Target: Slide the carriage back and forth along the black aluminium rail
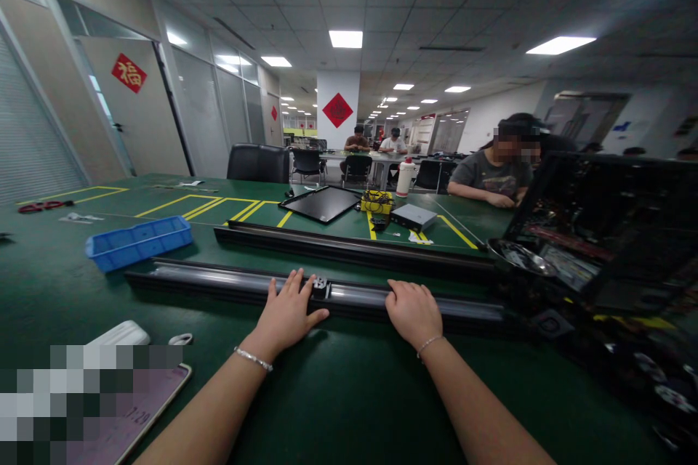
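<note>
A long black rail (pixel 218 285) with a shiny upper face lies across the green table in front of me. My left hand (pixel 285 311) rests on it with fingers spread. Just beside those fingertips, a small black-and-silver fitting (pixel 321 287) sits on the rail; its exact kind is not clear. Farther right, my right hand (pixel 415 312) is closed over the rail, its fingers curled over the far edge. Behind, nearly parallel, lies a second black rail (pixel 349 250), apart from both hands.
A blue plastic bin (pixel 139 241) stands at left, with a phone (pixel 158 407) nearer me. Beyond the rails are a flat black panel (pixel 321 203), a grey box (pixel 414 217) and a white bottle (pixel 405 178). An open black case (pixel 611 232) bounds the right; a person (pixel 491 167) sits behind it.
</note>
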Motion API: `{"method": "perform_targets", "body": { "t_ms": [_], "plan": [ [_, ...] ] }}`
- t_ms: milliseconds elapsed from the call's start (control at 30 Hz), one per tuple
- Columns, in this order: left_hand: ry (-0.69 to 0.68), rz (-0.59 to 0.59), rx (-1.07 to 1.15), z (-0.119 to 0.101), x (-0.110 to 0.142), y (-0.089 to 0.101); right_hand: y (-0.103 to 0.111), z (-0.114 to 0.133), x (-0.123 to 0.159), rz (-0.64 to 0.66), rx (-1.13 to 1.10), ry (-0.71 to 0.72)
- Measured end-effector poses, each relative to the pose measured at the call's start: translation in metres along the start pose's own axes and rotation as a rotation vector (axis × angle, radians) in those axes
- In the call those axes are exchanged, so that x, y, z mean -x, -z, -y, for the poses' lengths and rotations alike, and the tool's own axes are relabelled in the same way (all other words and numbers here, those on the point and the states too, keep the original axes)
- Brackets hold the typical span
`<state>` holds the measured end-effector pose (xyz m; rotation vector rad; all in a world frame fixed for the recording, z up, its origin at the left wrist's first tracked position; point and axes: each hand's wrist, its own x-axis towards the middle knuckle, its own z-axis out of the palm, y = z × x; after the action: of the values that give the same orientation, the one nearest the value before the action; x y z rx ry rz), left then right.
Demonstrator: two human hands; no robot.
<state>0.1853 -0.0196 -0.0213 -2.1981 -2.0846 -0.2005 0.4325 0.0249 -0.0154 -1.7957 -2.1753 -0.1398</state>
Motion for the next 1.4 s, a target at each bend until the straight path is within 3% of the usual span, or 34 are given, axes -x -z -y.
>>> {"method": "perform_targets", "body": {
  "t_ms": [300,667,1400],
  "plan": [
    [-0.013,0.006,-0.001,-0.002,0.000,0.003,-0.002,-0.001,-0.001,-0.002,0.007,0.006],
    [-0.044,-0.115,-0.004,-0.004,0.004,-0.009,0.003,0.000,0.000,0.015,0.009,0.016],
    [-0.044,-0.098,-0.030,-0.015,0.003,-0.008,0.004,0.000,0.000,0.044,0.027,0.016]
  ]
}}
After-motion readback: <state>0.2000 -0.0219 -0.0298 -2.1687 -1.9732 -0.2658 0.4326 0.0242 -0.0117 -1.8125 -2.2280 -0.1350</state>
